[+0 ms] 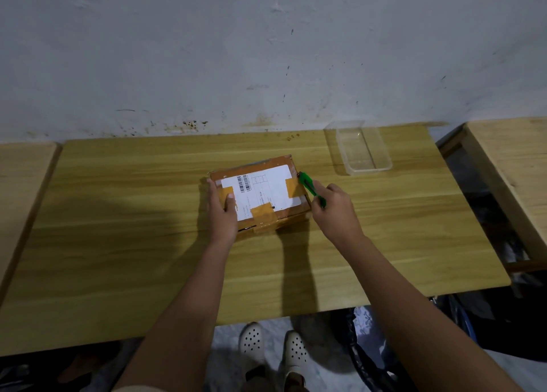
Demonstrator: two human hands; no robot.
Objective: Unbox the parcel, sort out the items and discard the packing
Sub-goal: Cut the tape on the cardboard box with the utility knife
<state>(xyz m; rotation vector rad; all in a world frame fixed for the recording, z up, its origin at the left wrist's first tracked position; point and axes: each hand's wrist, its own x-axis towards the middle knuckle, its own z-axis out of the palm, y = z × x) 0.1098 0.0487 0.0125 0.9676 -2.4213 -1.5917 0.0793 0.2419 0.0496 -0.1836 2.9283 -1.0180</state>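
Note:
A brown cardboard parcel with a white shipping label and strips of tan tape lies in the middle of the wooden table. My left hand holds the parcel's left end, thumb on top and fingers down its side. My right hand grips a green box cutter, whose tip touches the parcel's right edge near the far corner.
A clear plastic tray stands empty at the table's back right, close to the stained wall. Other wooden tables flank this one on the left and right. A dark bag with crumpled paper sits on the floor beside my feet.

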